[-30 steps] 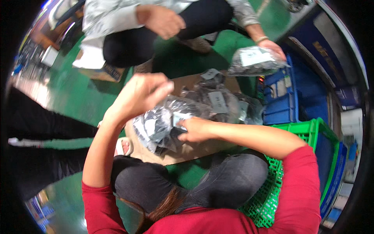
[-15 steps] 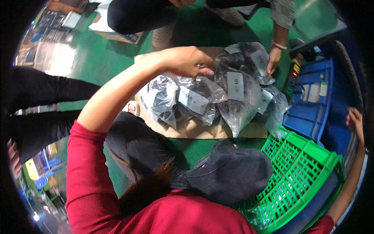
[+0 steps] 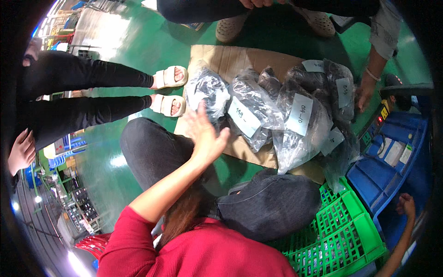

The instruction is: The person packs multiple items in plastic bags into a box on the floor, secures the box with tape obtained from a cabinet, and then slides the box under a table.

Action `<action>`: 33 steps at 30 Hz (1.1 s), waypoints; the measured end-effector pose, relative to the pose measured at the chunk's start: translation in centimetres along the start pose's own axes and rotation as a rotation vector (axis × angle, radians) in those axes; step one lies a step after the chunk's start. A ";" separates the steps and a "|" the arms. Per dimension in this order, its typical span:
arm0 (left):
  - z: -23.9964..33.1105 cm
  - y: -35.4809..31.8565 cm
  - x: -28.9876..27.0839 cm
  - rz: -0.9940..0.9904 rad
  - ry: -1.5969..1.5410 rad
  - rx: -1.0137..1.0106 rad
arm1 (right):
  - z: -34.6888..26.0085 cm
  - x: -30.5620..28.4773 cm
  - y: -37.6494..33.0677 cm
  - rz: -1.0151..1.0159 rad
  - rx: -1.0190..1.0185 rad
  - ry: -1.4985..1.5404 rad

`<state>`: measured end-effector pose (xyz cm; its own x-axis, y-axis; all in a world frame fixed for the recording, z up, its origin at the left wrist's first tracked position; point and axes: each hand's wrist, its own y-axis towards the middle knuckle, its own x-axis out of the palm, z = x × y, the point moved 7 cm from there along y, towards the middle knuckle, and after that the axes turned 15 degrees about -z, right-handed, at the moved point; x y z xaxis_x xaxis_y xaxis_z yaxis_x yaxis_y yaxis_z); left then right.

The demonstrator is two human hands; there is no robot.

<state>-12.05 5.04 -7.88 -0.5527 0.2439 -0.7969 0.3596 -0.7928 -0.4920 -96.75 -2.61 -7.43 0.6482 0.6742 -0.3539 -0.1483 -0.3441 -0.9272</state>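
Several clear plastic bags of dark items lie in a row on a flat cardboard sheet (image 3: 221,53). My left hand (image 3: 205,136), fingers spread and holding nothing, is over the near side of the leftmost bag (image 3: 207,92); whether it touches the bag cannot be told. Beside that one are a bag with a white label (image 3: 265,108) and a larger labelled bag (image 3: 318,124). At the far right, my right hand (image 3: 406,205) is above a blue plastic bin (image 3: 385,177), its fingers curled in with nothing visible in them.
A green slatted crate (image 3: 344,226) stands by my right knee. Across from me, a co-worker's hand (image 3: 367,94) is beside the right-hand bag (image 3: 342,90). Another person in sandals (image 3: 170,90) stands to the left. A strip with a red light (image 3: 381,118) lies near the blue bin.
My left hand has come back toward me from above the middle bags, and its fingers have spread. My right hand stays by the blue bin. The view has shifted, showing more on the left.
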 end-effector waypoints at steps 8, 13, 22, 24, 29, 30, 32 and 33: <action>3.8 1.1 5.1 -0.208 0.195 0.106 | -2.1 1.5 -2.4 0.007 -0.057 -0.031; 16.3 -3.3 5.5 -0.328 0.354 0.694 | -4.3 2.7 1.2 -0.147 0.075 -0.182; 16.7 2.5 13.2 -0.641 0.931 0.849 | -1.3 4.5 2.1 -0.285 0.617 -0.590; 16.6 2.6 13.3 -0.571 0.967 0.918 | -2.5 4.9 2.9 -0.312 0.584 -0.774; 16.1 3.5 13.8 -0.552 0.972 0.893 | 1.0 2.8 9.7 -0.310 0.476 -0.995; 16.0 3.6 13.9 -0.563 0.953 0.875 | 1.4 2.8 11.4 -0.264 0.417 -0.981; 15.8 4.0 14.1 -0.560 0.965 0.894 | 1.9 2.9 14.5 -0.179 0.289 -0.919; 15.8 4.2 14.3 -0.557 0.972 0.896 | 1.2 3.6 16.3 -0.138 0.214 -0.853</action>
<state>-30.30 -3.63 -15.80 0.3939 0.6226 -0.6762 -0.5176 -0.4577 -0.7229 -97.74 -4.97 -23.93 -0.0932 0.9872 -0.1297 -0.3021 -0.1521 -0.9411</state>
